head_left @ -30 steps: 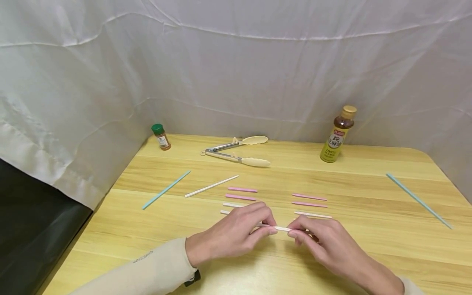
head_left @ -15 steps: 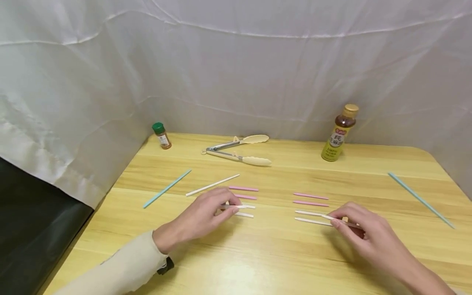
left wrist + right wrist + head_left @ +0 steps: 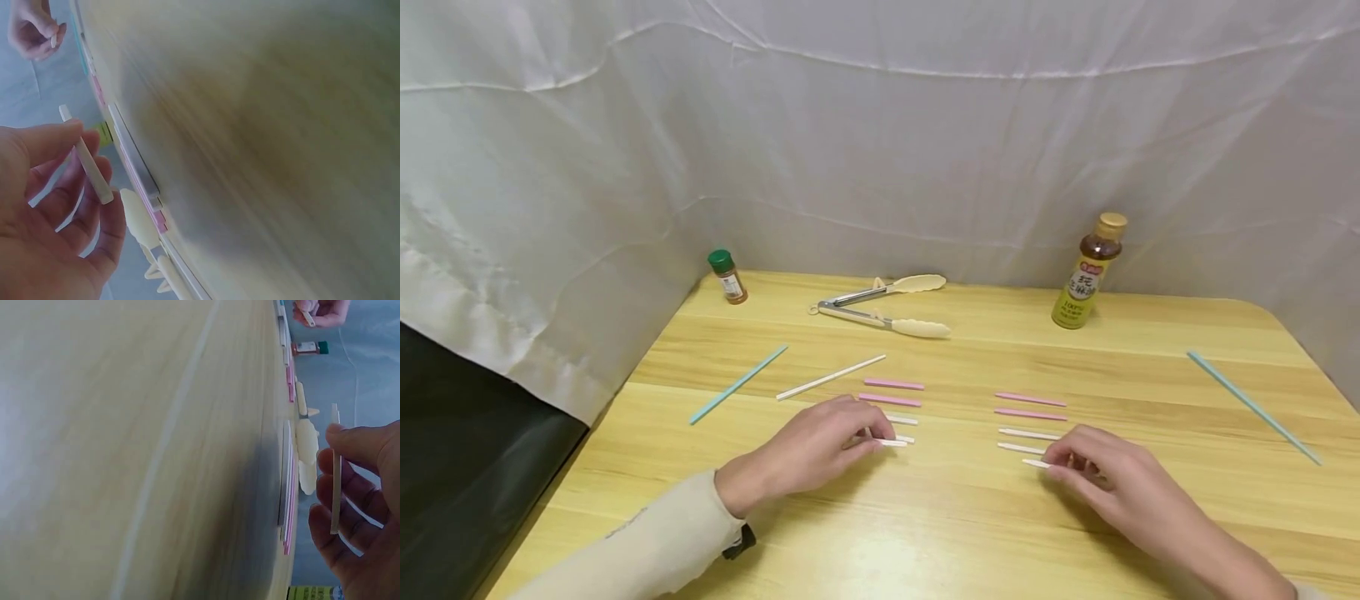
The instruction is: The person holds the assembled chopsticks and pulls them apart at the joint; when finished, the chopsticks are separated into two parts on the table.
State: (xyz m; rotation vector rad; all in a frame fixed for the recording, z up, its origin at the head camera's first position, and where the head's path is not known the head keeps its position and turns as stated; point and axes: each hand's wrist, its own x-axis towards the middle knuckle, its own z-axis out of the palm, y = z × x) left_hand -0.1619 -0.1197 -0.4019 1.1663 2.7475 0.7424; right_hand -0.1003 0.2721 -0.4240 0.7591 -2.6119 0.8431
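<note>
My left hand [image 3: 820,442] pinches a short white chopstick half [image 3: 94,169] between thumb and fingers, low over the near end of a group of short pieces. My right hand [image 3: 1120,479] pinches another white half [image 3: 336,481], its narrow end pointing left in the head view. Beyond the left hand lie white halves [image 3: 904,421], partly hidden by the fingers, and pink halves [image 3: 892,384]. Matching white halves [image 3: 1028,434] and pink halves [image 3: 1030,414] lie in a column beyond the right hand.
One long white chopstick [image 3: 831,377] lies slanted at left, beside a teal chopstick [image 3: 739,385]. Another teal chopstick [image 3: 1253,407] is far right. Behind stand a green-capped spice jar [image 3: 728,277], tongs [image 3: 880,308] and a sesame oil bottle [image 3: 1086,271], before a grey curtain [image 3: 880,150].
The hands were together on one white chopstick and have moved apart, each now with a half. Over the last half second both halves came nearer the front, the right one also shifting left.
</note>
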